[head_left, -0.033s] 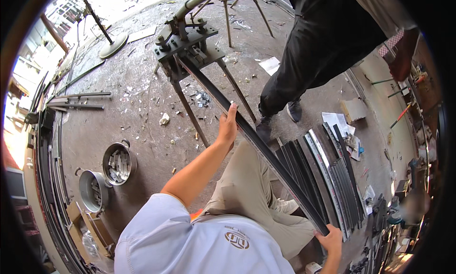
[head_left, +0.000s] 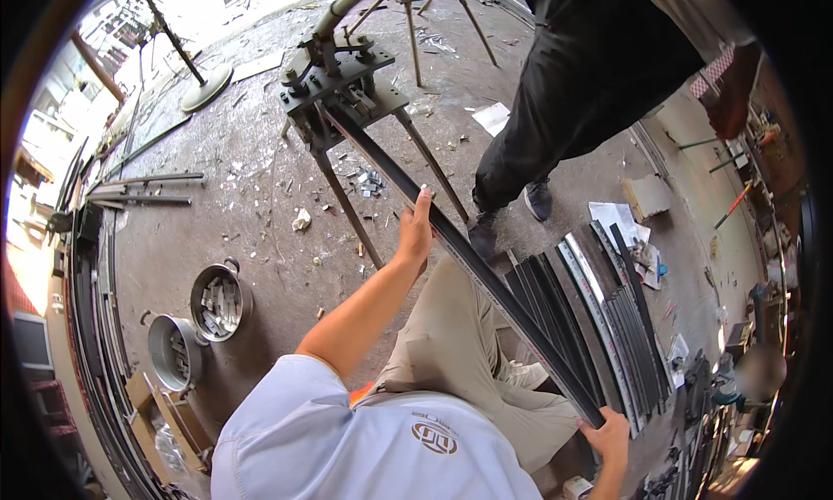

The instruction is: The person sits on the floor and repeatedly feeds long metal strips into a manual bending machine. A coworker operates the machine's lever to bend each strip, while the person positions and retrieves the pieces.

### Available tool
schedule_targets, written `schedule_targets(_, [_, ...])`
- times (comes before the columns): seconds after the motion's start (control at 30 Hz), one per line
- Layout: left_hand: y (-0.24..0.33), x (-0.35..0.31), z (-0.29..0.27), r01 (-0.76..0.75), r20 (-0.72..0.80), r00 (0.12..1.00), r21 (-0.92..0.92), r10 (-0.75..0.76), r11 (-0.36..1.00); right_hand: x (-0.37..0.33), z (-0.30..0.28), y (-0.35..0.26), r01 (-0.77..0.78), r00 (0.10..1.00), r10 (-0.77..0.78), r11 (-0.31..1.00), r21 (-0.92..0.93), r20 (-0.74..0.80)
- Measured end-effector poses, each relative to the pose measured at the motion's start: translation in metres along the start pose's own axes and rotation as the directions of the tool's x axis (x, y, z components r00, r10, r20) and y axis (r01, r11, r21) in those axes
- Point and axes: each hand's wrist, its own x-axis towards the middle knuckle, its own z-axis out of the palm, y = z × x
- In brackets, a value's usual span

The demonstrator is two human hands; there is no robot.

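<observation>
A long dark metal profile (head_left: 499, 294) slants from the press down toward my right side. My left hand (head_left: 417, 229) is closed around its middle, with the thumb on top. Near the lower end my right hand (head_left: 610, 435) grips the same profile. The far end sits in the jaws of a steel bench press (head_left: 343, 79) on legs, which has a thick lever handle (head_left: 354, 7). How deep the end goes in is hidden by the press plates.
Dark and silver profiles (head_left: 620, 313) lie on the floor at right. Two metal pots, one nearer (head_left: 154, 348) and one farther (head_left: 246, 313), hold cut pieces at left. A person in black trousers (head_left: 555, 110) stands beyond the profile. A cardboard box (head_left: 143, 396) stands lower left.
</observation>
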Motion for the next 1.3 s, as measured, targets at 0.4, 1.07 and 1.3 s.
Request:
schedule_targets(0.4, [0.014, -0.067, 0.017, 0.233, 0.263, 0.944, -0.099, -0.201, 0.967, -0.010, 0.003, 0.029, -0.084, 0.996, 0.084, 0.993, 0.085, 0.006])
schedule_targets(1.07, [0.030, -0.026, 0.025, 0.083, 0.014, 0.996, 0.267, -0.090, 0.960, -0.015, 0.059, -0.065, -0.016, 0.993, -0.022, 0.949, 0.314, 0.118])
schedule_targets(1.3, [0.027, -0.031, 0.020, 0.062, 0.031, 0.997, 0.198, -0.069, 0.978, -0.016, 0.065, -0.072, -0.043, 0.987, 0.011, 0.979, 0.199, 0.163])
